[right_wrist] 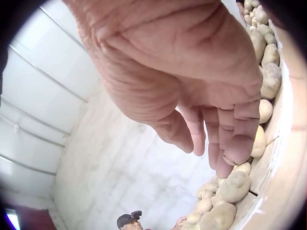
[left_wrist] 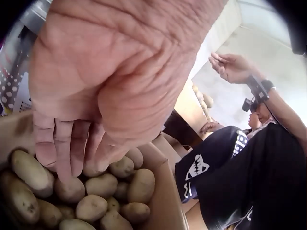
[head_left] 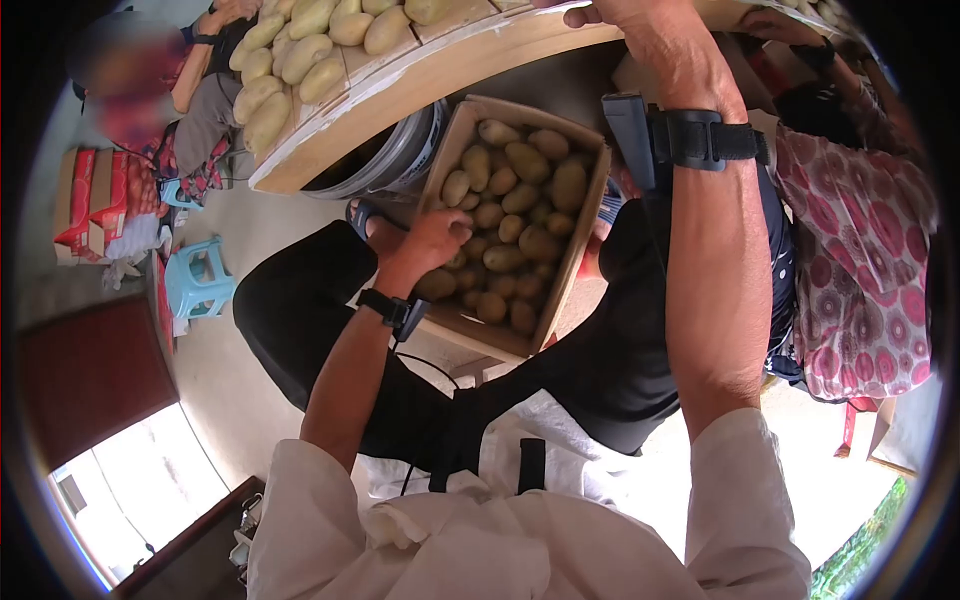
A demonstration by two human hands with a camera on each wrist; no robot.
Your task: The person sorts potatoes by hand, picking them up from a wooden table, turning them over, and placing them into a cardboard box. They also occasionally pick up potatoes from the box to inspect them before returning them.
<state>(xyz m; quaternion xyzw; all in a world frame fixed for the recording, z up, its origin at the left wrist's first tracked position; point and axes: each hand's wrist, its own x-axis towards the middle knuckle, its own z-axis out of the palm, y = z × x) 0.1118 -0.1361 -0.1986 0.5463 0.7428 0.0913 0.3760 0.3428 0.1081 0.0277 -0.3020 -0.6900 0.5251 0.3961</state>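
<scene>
Low between the person's knees, a cardboard box (head_left: 488, 339) is filled with potatoes (head_left: 527, 160). The left hand (head_left: 440, 238) reaches over the box's left side. In the left wrist view its fingers (left_wrist: 62, 148) point down, loosely bent, with the fingertips right at a potato (left_wrist: 70, 189); nothing shows lifted in it. The right hand (head_left: 650, 30) is raised at the curved table edge, partly cut off in the head view. In the right wrist view its relaxed fingers (right_wrist: 225, 129) hang beside potatoes (right_wrist: 234, 186) lying along the table, with none seen in its grasp.
The wooden table (head_left: 350, 130) curves across the top, more potatoes (head_left: 305, 58) piled on its left. Beneath it stands a grey bucket (head_left: 405, 150). Blue stools (head_left: 200, 280) and red boxes (head_left: 90, 205) are at the left. Other people sit at both sides, one in patterned cloth (head_left: 850, 260).
</scene>
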